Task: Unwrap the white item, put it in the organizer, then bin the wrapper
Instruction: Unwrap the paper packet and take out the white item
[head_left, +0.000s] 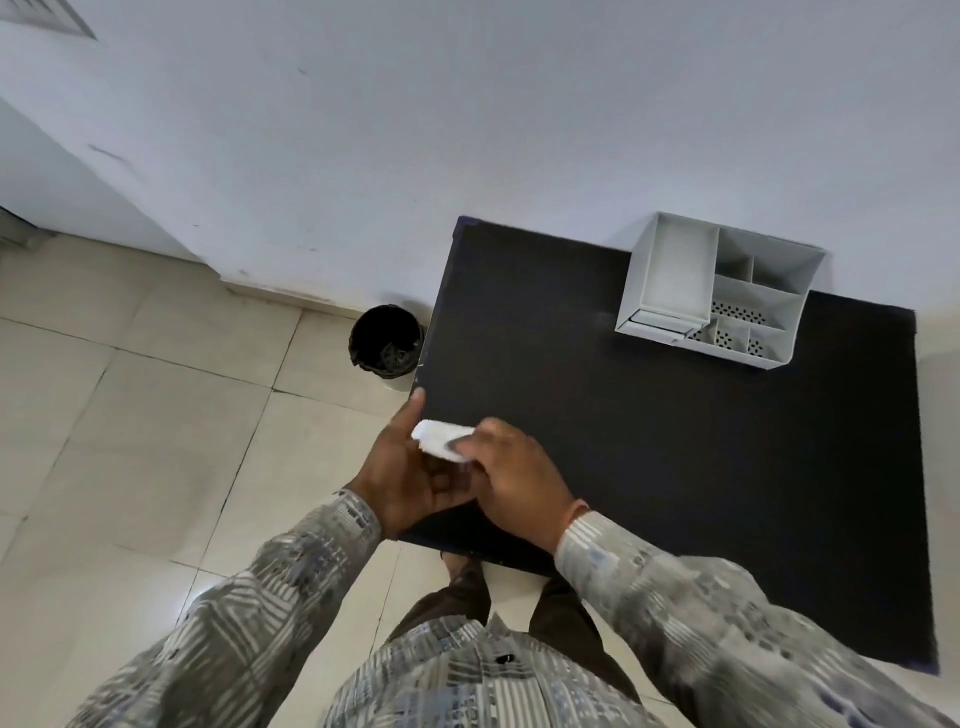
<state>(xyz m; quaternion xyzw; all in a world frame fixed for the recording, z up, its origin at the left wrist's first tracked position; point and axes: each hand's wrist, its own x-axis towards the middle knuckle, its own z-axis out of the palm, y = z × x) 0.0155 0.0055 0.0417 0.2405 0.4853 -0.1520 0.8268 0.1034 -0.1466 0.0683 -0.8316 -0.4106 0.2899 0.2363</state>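
Both hands meet over the near left corner of the black table (675, 467). A small white item (439, 438) sits between them, blurred by motion. My left hand (410, 478) cradles it from below with the forefinger stretched out. My right hand (514, 483) pinches its right end with thumb and fingers. Whether a wrapper is still around it cannot be told. The white organizer (670, 314), with one large tray and several smaller compartments, stands at the table's far right against the wall. A black-lined bin (385, 340) stands on the floor just left of the table.
A white wall runs behind the table. Beige floor tiles (156, 415) spread to the left and below me. The bin holds some dark scraps. My legs and feet stand at the table's near edge.
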